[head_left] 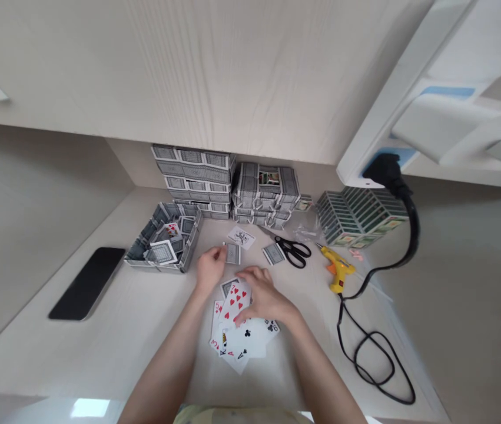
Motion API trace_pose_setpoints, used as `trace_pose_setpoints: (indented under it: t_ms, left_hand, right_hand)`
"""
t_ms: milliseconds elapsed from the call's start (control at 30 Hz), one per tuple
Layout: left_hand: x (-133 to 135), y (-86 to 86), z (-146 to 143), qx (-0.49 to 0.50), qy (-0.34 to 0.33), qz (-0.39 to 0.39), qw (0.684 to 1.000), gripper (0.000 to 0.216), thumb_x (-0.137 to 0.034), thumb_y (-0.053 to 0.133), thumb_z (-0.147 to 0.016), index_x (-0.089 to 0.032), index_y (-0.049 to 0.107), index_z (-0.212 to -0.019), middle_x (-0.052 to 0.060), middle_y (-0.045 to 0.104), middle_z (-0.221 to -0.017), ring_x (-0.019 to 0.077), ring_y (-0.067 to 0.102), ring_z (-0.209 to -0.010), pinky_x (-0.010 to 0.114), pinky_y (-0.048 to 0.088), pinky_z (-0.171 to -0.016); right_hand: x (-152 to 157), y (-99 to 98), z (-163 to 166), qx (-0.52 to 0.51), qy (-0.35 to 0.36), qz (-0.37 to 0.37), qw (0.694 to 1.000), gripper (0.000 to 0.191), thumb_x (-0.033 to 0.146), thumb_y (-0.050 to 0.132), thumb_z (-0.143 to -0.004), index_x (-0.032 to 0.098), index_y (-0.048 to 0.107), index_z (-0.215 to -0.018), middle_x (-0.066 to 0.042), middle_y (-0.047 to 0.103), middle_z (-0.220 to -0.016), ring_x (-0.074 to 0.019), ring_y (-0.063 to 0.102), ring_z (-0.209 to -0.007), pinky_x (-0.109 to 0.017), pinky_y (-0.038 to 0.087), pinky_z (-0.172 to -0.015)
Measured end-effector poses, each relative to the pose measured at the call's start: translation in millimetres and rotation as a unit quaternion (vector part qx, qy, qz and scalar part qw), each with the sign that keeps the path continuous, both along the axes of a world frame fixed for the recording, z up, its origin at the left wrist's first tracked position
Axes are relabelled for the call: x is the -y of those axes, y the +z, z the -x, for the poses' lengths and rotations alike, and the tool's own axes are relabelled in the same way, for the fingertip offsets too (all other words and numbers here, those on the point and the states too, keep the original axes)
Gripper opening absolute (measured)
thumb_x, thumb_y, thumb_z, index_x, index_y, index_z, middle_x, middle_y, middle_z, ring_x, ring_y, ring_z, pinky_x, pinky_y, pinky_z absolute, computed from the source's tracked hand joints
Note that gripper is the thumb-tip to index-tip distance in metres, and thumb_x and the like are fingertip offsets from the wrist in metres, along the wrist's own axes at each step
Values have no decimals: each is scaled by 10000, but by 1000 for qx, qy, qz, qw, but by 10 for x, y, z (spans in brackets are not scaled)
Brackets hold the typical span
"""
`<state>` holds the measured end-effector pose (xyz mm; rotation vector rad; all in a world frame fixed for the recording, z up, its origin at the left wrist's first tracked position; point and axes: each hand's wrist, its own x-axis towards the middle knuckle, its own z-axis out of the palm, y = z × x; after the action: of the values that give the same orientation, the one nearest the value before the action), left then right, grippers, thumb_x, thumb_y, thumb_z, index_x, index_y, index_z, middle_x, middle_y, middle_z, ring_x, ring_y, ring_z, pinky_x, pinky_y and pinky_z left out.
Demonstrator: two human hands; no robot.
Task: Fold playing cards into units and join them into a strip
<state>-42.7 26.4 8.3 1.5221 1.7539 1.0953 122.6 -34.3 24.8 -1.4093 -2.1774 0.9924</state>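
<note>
Several white-faced cards fan right of a card-filled box; left hand seemingly pinches a grey-backed card, right hand spread wide.

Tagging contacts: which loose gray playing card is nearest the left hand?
The gray card at the left hand; others lie by black-handled scissors or the seven of hearts, or in the gray box.

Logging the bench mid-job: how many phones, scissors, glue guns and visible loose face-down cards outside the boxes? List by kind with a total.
Flat black rectangular phone: 1
Black-handled metal scissors: 1
Yellow glue gun: 1
Loose grey-backed face-down cards: 3
Total: 6
</note>
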Motion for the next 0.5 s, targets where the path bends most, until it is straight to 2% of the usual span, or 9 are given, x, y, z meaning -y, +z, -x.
trace_pose_setpoints:
  t_ms: [67,233,367,500]
  left_hand:
    - [3,14,10,-23,3,-1,1000,386,-449,445,-768,-177,520,-505,-22,439,-393,122,410,-449,216,252,-467]
    - [0,14,34,-59,23,-5,998,366,-438,440,-776,-171,552,-554,-9,522,-489,115,445,-484,213,277,-487]
    - [-15,-23,48,-77,42,-26,996,315,-427,469,-766,-172,590,-625,14,595,-590,134,518,-559,218,338,-535]
    - [-32,-56,53,-16,41,-34,998,252,-377,499,-759,-165,609,-839,43,653,-728,151,588,-649,232,409,-614]
  right_hand:
    - [55,33,56,42,20,13,999,1079,458,817,-313,283,380,-1284,-74,397,-1194,-303,342,-1084,-425,265,-938]
    - [51,1,108,68,-24,20,997,1114,474,812,-329,263,328,-1309,-87,401,-1152,-315,345,-1057,-433,251,-923]
    - [-11,-89,63,39,-44,16,998,1026,426,815,-359,212,376,-1262,-89,415,-1121,-299,363,-1066,-424,269,-929]
    - [-68,-189,27,-29,-118,-7,993,831,345,780,-483,165,415,-1208,-99,460,-1086,-264,419,-1024,-396,344,-889]
